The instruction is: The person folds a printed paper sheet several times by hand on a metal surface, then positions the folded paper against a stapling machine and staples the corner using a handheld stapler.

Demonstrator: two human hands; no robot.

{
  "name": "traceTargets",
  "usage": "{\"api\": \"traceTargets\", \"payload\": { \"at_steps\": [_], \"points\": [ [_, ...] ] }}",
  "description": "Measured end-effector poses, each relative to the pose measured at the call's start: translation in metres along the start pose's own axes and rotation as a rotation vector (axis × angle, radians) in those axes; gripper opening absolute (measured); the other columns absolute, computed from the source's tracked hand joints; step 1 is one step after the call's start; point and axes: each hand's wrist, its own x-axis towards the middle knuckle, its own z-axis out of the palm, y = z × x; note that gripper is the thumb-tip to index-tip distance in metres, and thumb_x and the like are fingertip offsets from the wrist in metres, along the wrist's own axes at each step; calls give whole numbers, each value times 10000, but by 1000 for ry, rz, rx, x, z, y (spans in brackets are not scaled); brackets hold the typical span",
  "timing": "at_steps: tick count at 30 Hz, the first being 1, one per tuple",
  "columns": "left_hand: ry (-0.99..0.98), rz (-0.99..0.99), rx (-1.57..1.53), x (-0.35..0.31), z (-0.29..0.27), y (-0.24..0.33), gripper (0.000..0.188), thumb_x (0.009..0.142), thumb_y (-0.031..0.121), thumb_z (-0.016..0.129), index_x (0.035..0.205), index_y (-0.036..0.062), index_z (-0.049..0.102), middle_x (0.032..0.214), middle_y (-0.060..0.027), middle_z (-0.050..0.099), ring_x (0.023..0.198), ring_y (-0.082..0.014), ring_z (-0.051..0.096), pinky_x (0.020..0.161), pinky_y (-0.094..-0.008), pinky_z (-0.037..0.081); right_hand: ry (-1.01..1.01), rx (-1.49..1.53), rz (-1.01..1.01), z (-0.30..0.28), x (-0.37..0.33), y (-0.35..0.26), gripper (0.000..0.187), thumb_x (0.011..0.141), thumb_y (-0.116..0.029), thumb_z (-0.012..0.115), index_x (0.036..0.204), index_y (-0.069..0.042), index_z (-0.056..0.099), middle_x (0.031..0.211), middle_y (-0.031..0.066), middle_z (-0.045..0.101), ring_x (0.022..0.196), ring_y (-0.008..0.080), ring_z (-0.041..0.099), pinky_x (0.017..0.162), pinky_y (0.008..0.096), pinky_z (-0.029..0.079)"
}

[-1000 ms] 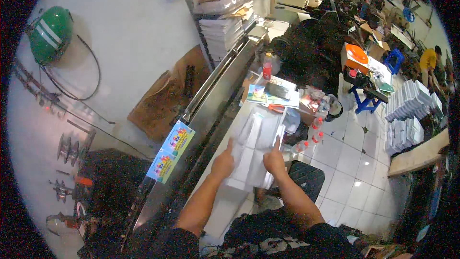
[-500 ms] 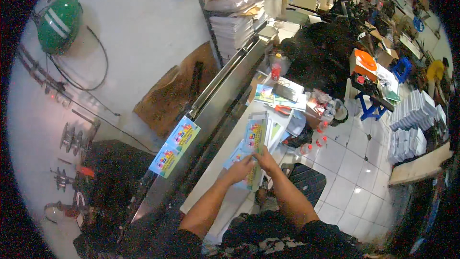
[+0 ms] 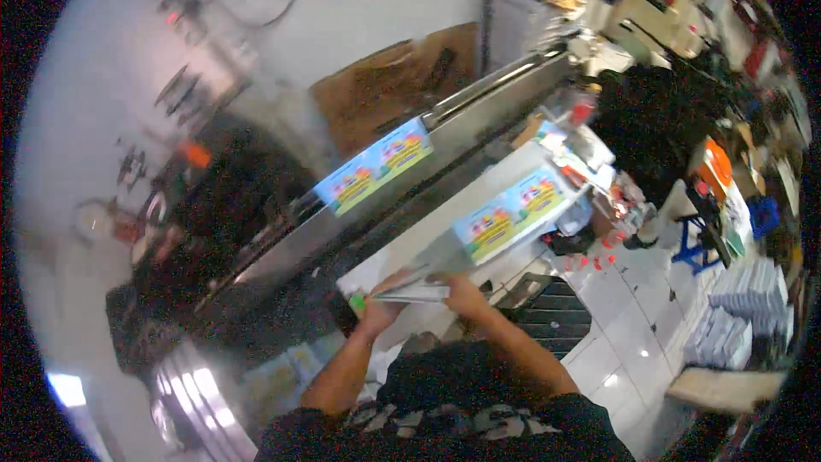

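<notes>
Both my hands are closed on a thin stack of paper sheets (image 3: 417, 292), held edge-on in front of my body. My left hand (image 3: 383, 310) grips its left end, and my right hand (image 3: 462, 296) the right end. A small bright green spot shows beside the left hand; I cannot make out what it is. Just beyond my hands, a colourful blue, yellow and green printed sheet (image 3: 513, 214) lies on the white table (image 3: 376, 269). A similar printed sheet (image 3: 376, 166) lies over the long metal rail (image 3: 479, 124) further left. The picture is blurred by motion.
Red-capped plastic bottles (image 3: 629, 197) and other clutter crowd the table's far right end. A blue folding stool (image 3: 694, 246) and white paper stacks (image 3: 753, 299) stand on the tiled floor at the right. Brown cardboard (image 3: 393, 77) leans behind the rail.
My view has turned left. The papers in my hands went from an open, printed side showing to edge-on, nearer the table's left end. A printed sheet now lies plainly on the table.
</notes>
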Motion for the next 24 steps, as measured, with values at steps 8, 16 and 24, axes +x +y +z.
{"api": "traceTargets", "payload": {
  "at_steps": [8,16,24],
  "points": [
    [327,128,107,-25,-27,63,776,745,204,771,1392,37,376,1401,-166,426,1309,-344,387,1098,-416,304,-28,-45,-52,9,-12,5,432,715,-24,685,1141,-34,619,1094,146,663,1050,234,609,905,327,465],
    [322,363,717,-33,-39,98,628,772,312,719,1312,87,492,1387,-130,455,1310,-310,399,1057,-501,316,83,69,62,10,-19,-12,444,759,-152,778,1158,-45,616,1075,107,667,1008,196,601,876,344,479],
    [279,276,708,-29,-47,106,686,837,371,643,1396,59,398,1456,-164,368,1371,-340,303,1120,-495,231,162,-46,13,14,-22,-10,388,774,-143,765,1120,-42,622,1035,116,667,970,213,606,860,350,476]
  ]
}}
